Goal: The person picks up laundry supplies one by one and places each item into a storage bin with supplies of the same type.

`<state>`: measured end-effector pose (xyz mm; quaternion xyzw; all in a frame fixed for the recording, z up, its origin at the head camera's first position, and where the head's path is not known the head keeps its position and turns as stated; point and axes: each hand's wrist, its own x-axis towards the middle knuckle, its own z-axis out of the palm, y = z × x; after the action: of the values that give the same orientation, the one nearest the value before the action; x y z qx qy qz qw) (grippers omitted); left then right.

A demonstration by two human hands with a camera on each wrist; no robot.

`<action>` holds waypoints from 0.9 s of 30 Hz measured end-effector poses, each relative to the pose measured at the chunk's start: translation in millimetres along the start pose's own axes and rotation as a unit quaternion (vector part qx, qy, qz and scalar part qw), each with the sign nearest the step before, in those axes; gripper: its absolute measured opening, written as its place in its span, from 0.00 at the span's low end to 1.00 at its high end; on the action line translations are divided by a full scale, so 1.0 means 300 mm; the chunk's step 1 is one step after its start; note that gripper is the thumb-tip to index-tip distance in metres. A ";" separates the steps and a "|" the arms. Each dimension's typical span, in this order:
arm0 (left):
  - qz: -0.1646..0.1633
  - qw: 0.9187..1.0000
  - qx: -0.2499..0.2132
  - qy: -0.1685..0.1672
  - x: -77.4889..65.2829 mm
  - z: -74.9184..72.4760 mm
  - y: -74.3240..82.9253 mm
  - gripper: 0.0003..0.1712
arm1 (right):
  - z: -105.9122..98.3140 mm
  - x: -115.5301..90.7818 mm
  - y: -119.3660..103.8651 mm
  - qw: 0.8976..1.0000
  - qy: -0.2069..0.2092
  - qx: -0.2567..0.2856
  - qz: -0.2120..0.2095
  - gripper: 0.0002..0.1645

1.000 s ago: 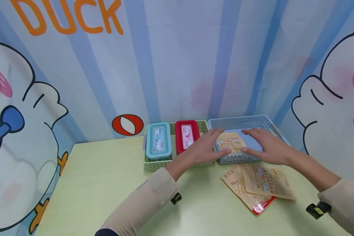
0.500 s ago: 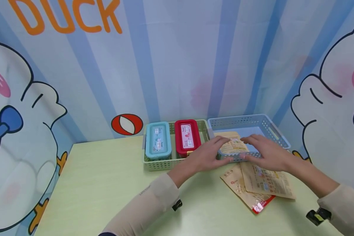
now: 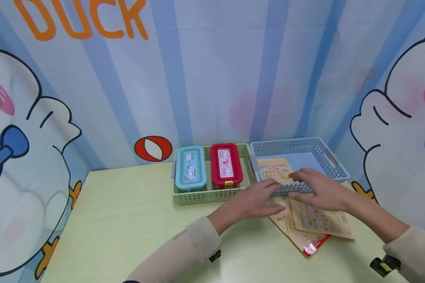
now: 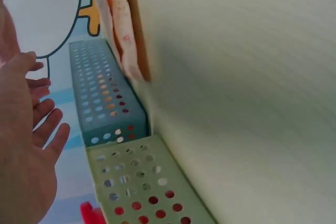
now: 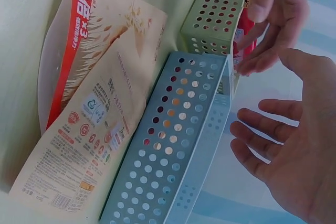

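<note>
My left hand (image 3: 257,199) hovers in front of the junction of two baskets, fingers loosely extended, holding nothing. Beside it my right hand (image 3: 320,190) hangs over the front edge of the blue basket (image 3: 313,144), its fingers relaxed and apart. Inside that basket, at its left, lies a tan printed pouch (image 3: 274,169). Two more flat pouches overlap on the table in front: an upper tan pouch (image 3: 324,220) and a lower pouch with a red end (image 3: 315,245), partly covered. The right wrist view shows both hands with bare palms and the upper pouch (image 5: 79,145) close by.
A green basket (image 3: 217,194) stands left of the blue one. It holds a box with a teal lid (image 3: 190,168) and one with a red lid (image 3: 226,166). Pale green table (image 3: 127,220) spreads to the left; a printed blue curtain (image 3: 219,78) rises behind.
Both hands have drawn back from over the blue basket toward me and sunk lower in view. The pouch in the basket now shows more fully, and stays inside.
</note>
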<state>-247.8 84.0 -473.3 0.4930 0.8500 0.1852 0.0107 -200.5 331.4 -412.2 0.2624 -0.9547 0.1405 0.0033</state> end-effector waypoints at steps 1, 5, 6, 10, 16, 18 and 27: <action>0.000 1.000 0.009 -0.005 0.002 0.007 0.000 0.39 | 0.003 0.001 0.001 1.000 -0.001 -0.001 0.000 0.35; 0.000 0.999 0.038 -0.022 0.016 0.039 0.005 0.40 | 0.018 0.001 0.004 1.000 -0.011 -0.013 -0.002 0.33; 0.001 0.999 0.037 -0.026 0.020 0.049 0.007 0.39 | 0.022 0.000 0.005 1.000 -0.012 -0.017 -0.003 0.32; -0.002 0.999 0.032 -0.036 0.033 0.094 0.015 0.39 | 0.040 -0.013 0.007 0.999 -0.014 -0.029 -0.008 0.31; -0.007 0.997 0.065 -0.042 0.052 0.150 0.030 0.36 | 0.060 -0.035 0.018 0.998 -0.025 -0.049 0.002 0.31; -0.008 0.996 0.072 -0.045 0.060 0.162 0.032 0.34 | 0.067 -0.040 0.022 0.998 -0.032 -0.054 0.002 0.29; 0.010 0.994 0.098 -0.049 0.078 0.207 0.032 0.27 | 0.130 -0.061 0.047 0.997 -0.057 -0.054 -0.006 0.26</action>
<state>-239.4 126.8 -524.3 0.5088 0.8575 0.0767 0.0017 -189.2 341.5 -454.7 0.2754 -0.9579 0.0732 -0.0355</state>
